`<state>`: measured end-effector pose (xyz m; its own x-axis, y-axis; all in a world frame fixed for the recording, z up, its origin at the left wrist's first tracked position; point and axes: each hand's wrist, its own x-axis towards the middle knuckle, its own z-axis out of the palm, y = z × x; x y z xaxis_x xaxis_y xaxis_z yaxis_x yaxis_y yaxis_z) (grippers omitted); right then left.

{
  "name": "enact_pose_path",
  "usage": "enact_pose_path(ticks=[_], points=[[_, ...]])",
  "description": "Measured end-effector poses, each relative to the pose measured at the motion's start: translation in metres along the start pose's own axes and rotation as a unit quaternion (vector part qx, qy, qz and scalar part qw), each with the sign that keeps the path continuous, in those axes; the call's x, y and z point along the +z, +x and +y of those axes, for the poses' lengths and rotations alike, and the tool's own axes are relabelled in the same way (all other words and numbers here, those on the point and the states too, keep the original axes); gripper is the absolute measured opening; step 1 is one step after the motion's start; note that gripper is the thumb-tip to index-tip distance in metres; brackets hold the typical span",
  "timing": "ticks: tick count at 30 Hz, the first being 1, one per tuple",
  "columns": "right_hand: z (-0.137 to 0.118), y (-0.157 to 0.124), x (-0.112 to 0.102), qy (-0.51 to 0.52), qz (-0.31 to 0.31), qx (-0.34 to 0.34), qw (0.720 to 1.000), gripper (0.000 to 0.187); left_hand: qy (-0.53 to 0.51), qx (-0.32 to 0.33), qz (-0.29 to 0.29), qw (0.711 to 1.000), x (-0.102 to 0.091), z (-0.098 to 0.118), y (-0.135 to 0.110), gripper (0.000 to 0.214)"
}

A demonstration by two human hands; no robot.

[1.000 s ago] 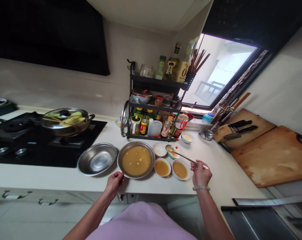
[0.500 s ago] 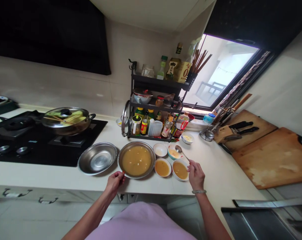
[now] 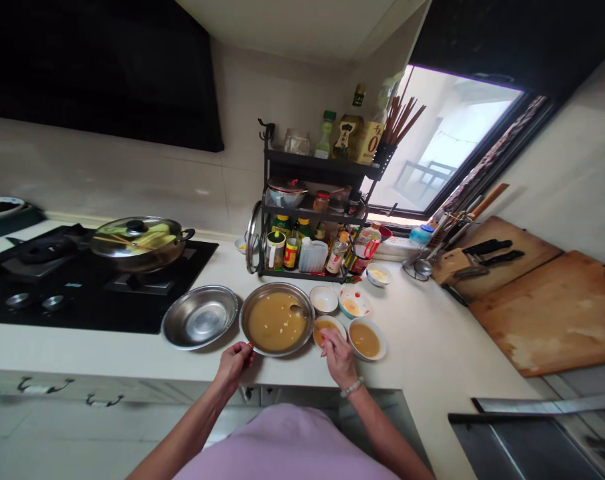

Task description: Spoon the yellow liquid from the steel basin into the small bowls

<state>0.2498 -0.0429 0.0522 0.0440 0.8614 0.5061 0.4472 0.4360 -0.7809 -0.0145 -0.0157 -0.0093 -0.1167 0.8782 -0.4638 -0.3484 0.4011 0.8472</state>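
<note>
My left hand [image 3: 235, 363] pinches the near left rim of a round metal basin [image 3: 244, 323] holding yellowish-brown broth with small white bits. Between the closed fingers of my right hand [image 3: 339, 357] is the handle of a metal spoon [image 3: 297, 311]; its bowl dips into the broth at the right side of the basin. My right hand is above the near edge of a small bowl of broth [image 3: 343, 325], partly covering it. Just right of that hand stands a second bowl of broth [image 3: 383, 345]. Behind them are a small white bowl [image 3: 323, 291] and a patterned bowl with yellowish residue [image 3: 363, 295].
An empty metal basin [image 3: 226, 297] sits at the left, beside the black gas hob [image 3: 132, 307] with a lidded pan [image 3: 152, 257]. Behind is a black rack [image 3: 315, 273] of bottles. Knives [image 3: 495, 247] and cutting boards [image 3: 537, 320] are at the right.
My right hand has moved left with the spoon, from over the right-hand broth bowl to the big basin, where the spoon now dips in. The left hand stays on the basin's rim.
</note>
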Motion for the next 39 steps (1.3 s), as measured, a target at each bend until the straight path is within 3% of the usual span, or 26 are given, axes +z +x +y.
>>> enact_pose_path(ticks=[3, 7, 11, 15, 21, 27, 34, 39], points=[[0.003, 0.001, 0.015, 0.032, 0.003, 0.047, 0.998, 0.027, 0.005, 0.006, -0.001, 1.000, -0.001, -0.001, 0.000, 0.037], [0.004, 0.001, 0.024, 0.115, 0.056, 0.164, 0.978, 0.031, 0.016, 0.017, -0.002, 1.000, -0.001, 0.000, -0.001, 0.037], [0.005, 0.002, 0.018, 0.195, 0.127, 0.254, 0.939, 0.038, 0.003, 0.014, -0.004, 1.000, -0.001, -0.001, 0.000, 0.036], [0.003, 0.004, 0.006, 0.248, 0.193, 0.294, 0.902, 0.035, -0.010, 0.006, -0.002, 1.000, -0.002, -0.003, 0.001, 0.035], [-0.006, 0.012, -0.017, 0.264, 0.245, 0.307, 0.881, 0.028, -0.001, 0.000, 0.000, 1.000, -0.001, 0.000, -0.001, 0.034], [-0.009, 0.022, -0.055, 0.248, 0.299, 0.290, 0.874, 0.023, 0.010, 0.005, 0.005, 1.000, 0.000, 0.002, -0.003, 0.036], [0.018, 0.035, -0.108, 0.179, 0.409, 0.243, 0.861, 0.024, 0.012, 0.005, 0.007, 1.000, 0.001, 0.003, -0.004, 0.038], [0.042, 0.039, -0.127, 0.097, 0.437, 0.234, 0.863, 0.028, 0.017, 0.012, 0.008, 1.000, 0.002, 0.006, -0.007, 0.040]])
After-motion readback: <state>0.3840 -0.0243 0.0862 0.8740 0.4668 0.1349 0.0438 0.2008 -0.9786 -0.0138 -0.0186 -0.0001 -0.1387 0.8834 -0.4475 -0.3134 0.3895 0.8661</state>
